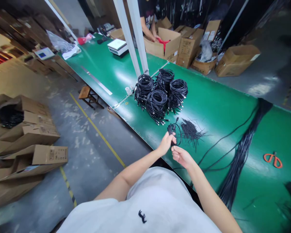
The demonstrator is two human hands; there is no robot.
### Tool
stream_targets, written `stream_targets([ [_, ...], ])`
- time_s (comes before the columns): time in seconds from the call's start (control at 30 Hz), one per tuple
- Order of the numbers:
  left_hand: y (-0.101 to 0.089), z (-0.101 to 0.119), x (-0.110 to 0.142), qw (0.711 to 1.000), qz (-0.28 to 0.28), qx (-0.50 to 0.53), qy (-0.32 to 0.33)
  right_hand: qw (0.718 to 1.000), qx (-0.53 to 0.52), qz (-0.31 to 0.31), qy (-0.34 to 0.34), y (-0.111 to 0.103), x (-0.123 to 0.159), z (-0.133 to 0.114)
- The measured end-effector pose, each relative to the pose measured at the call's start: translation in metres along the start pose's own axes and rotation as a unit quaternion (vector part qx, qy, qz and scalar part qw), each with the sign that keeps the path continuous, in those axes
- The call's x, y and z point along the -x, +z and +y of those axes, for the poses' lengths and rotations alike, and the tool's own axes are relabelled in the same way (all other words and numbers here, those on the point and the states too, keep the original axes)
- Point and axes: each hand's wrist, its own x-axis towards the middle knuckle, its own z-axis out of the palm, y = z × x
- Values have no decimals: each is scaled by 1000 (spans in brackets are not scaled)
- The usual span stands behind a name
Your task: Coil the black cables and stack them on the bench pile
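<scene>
My left hand (pixel 167 143) is closed round a small coil of black cable (pixel 171 128), just over the near edge of the green table. A loop of it and a connector end stick out past the fingers. Right below, my right hand (pixel 181 156) pinches at the lower end of the coil; what sits between those fingertips is too small to make out. Beyond the hands stand several stacks of coiled black cables (pixel 157 98) with metal plugs hanging out. A pile of thin black ties (pixel 192 130) lies to the right of the coil.
A long bundle of straight black cables (pixel 242 152) crosses the green table (pixel 223 103) on the right. Orange-handled scissors (pixel 273 160) lie beyond it. A white post (pixel 135 35) rises behind the stacks. Another person (pixel 147 26) reaches into a cardboard box (pixel 173 42) across the table.
</scene>
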Motion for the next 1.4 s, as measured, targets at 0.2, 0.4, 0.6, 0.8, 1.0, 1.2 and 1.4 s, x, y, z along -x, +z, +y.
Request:
stream_targets([
  [0.2,-3,120,-129,994,-47,63,74,992,-44,118,-14,-17,12,16],
  [0.4,-68,166,-227,936,126,-311,107,991,18,131,-11,-14,-66,-35],
  [0.6,-112,137,-232,851,166,-474,154,980,83,172,-55,17,-219,-141],
  [0.8,-130,131,-220,877,123,-427,184,917,256,248,-180,44,-254,-185],
  [1.0,-138,123,-211,897,155,-390,136,805,506,224,-214,49,-254,-176],
  [1.2,-146,114,-212,887,201,-390,145,841,426,168,-287,51,-286,-167],
  [1.4,-141,124,-212,831,230,-500,79,892,334,174,-249,51,-297,-144],
])
